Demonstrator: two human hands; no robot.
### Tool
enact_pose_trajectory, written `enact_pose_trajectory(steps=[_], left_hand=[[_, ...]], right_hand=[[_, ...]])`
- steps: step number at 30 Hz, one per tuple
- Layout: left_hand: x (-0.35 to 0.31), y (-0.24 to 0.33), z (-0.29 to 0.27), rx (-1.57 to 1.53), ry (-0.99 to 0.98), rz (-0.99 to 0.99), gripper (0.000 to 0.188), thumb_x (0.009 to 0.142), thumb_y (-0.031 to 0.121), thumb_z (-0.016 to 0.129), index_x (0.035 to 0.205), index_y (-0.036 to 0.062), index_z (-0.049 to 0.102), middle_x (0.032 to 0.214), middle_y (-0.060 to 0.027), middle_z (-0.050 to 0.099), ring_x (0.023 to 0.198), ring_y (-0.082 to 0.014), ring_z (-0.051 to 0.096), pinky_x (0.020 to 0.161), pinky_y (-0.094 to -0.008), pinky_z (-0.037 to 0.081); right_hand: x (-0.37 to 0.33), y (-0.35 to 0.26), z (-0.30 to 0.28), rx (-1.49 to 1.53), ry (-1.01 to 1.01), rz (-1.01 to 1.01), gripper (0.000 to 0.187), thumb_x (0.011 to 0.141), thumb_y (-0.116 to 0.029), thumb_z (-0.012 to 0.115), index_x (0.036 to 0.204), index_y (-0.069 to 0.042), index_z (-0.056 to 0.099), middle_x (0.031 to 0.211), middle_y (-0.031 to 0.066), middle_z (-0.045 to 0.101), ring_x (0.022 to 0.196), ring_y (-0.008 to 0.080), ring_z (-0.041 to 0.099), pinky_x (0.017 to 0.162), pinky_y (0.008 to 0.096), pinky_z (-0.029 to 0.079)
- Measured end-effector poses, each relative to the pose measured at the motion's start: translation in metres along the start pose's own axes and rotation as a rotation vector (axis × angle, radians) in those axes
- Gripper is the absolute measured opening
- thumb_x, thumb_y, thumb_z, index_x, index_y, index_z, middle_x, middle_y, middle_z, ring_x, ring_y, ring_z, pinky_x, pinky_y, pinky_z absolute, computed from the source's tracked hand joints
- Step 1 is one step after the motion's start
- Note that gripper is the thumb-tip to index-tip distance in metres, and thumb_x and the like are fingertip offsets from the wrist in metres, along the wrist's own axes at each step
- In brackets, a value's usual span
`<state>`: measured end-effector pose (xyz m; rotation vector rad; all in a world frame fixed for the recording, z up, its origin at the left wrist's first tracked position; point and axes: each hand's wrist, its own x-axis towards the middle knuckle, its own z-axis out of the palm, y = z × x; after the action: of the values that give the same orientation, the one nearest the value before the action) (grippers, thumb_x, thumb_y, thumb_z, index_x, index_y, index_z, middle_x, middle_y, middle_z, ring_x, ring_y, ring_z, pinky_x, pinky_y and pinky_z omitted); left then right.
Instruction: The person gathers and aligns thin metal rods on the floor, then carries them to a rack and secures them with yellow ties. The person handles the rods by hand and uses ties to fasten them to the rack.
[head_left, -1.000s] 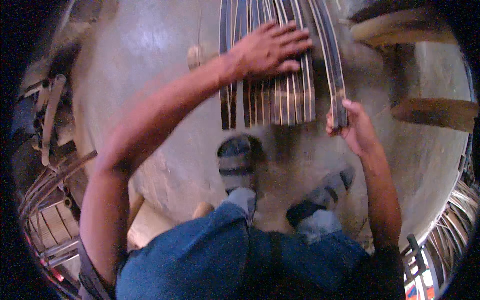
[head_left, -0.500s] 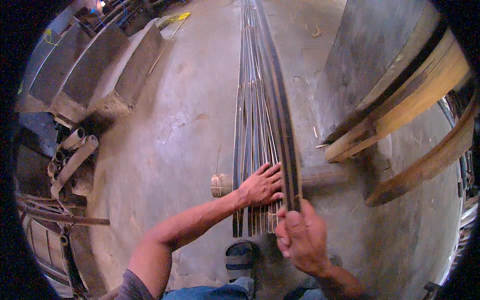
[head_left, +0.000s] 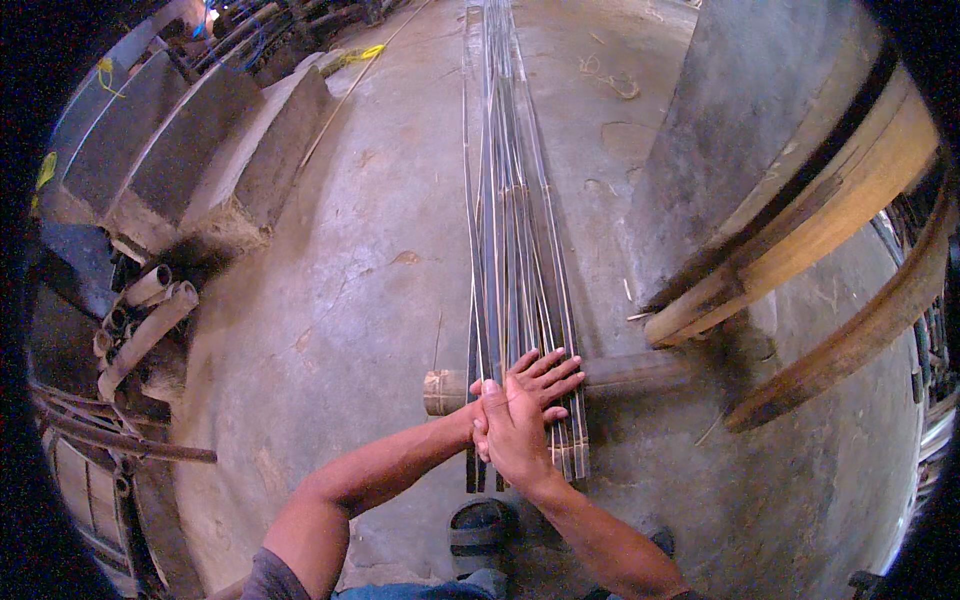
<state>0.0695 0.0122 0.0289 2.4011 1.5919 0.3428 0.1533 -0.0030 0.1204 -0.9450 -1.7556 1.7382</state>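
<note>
Long, thin bamboo strips (head_left: 508,230), dark with pale edges, run away from me over the floor. Their near ends rest across a bamboo pole (head_left: 640,373) lying crosswise. My left hand (head_left: 540,378) is flat on the strips above the pole, palm down and fingers spread. Crossing over the left wrist, my right hand (head_left: 512,432) is closed with its thumb up, around narrow strips on the left side of the bundle. How many strips it holds is hidden. The cut near ends (head_left: 570,455) show beside and below my hands.
Concrete blocks (head_left: 240,160) and short bamboo tubes (head_left: 150,335) stand to the left. At the right are a leaning grey slab (head_left: 740,120) and curved wooden beams (head_left: 840,210). My sandalled foot (head_left: 480,535) is just below the strips.
My right hand has moved left from beside the bundle to over my left wrist. The raised dark strips it held at the right now lie down among the others. My left hand stays on the bundle.
</note>
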Motion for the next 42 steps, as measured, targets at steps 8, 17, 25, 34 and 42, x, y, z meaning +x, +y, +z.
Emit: enact_pose_trajectory(steps=[8, 17, 25, 34, 42], left_hand=[[0.005, -0.022, 0.032, -0.073, 0.118, 0.019, 0.062, 0.088, 0.044, 0.051, 0.141, 0.0157, 0.035, 0.148, -0.0074, 0.03, 0.135, -0.0304, 0.03, 0.11, -0.0487, 0.023], [-0.059, -0.13, -0.048, -1.442, 0.408, -0.961, 0.061, 0.092, 0.058, 0.038, 0.127, 0.0095, 0.05, 0.113, -0.0041, 0.057, 0.103, -0.0191, 0.052, 0.088, -0.0391, 0.041], [-0.101, -0.126, -0.05, -1.124, 0.256, -0.953, 0.045, 0.088, 0.037, 0.061, 0.116, 0.0024, 0.056, 0.1, -0.002, 0.059, 0.095, -0.0118, 0.053, 0.084, -0.0294, 0.044], [-0.067, -0.118, -0.017, -0.928, 0.19, -0.813, 0.043, 0.086, 0.044, 0.061, 0.098, 0.0026, 0.06, 0.086, -0.0032, 0.058, 0.081, -0.0118, 0.053, 0.075, -0.0303, 0.046], [-0.073, -0.126, -0.028, -0.78, -0.063, -0.691, 0.044, 0.085, 0.045, 0.062, 0.098, 0.0032, 0.061, 0.08, 0.0, 0.057, 0.073, -0.0101, 0.052, 0.067, -0.0269, 0.044]], right_hand=[[-0.015, 0.012, 0.014, 0.499, -0.041, 0.333, 0.029, 0.099, -0.03, 0.039, 0.099, -0.004, 0.052, 0.055, 0.0011, 0.047, 0.041, 0.0094, 0.046, 0.034, 0.0263, 0.038], [-0.022, 0.002, 0.037, 0.481, -0.127, 0.363, 0.037, 0.099, -0.033, 0.038, 0.107, 0.001, 0.049, 0.07, 0.0062, 0.054, 0.051, 0.0136, 0.054, 0.046, 0.0271, 0.047], [-0.126, 0.075, 0.067, 0.729, -0.288, 0.917, 0.037, 0.094, -0.037, 0.05, 0.11, -0.003, 0.051, 0.09, 0.0101, 0.063, 0.077, 0.0171, 0.063, 0.065, 0.0272, 0.052], [-0.119, 0.095, 0.033, 0.72, 0.086, 0.714, 0.021, 0.088, -0.023, 0.064, 0.091, -0.002, 0.062, 0.081, 0.005, 0.065, 0.071, 0.0115, 0.062, 0.062, 0.0252, 0.052], [-0.123, 0.101, 0.031, 0.551, 0.081, 0.727, 0.02, 0.087, -0.024, 0.065, 0.091, -0.004, 0.062, 0.08, 0.0031, 0.064, 0.07, 0.0093, 0.06, 0.063, 0.023, 0.051]])
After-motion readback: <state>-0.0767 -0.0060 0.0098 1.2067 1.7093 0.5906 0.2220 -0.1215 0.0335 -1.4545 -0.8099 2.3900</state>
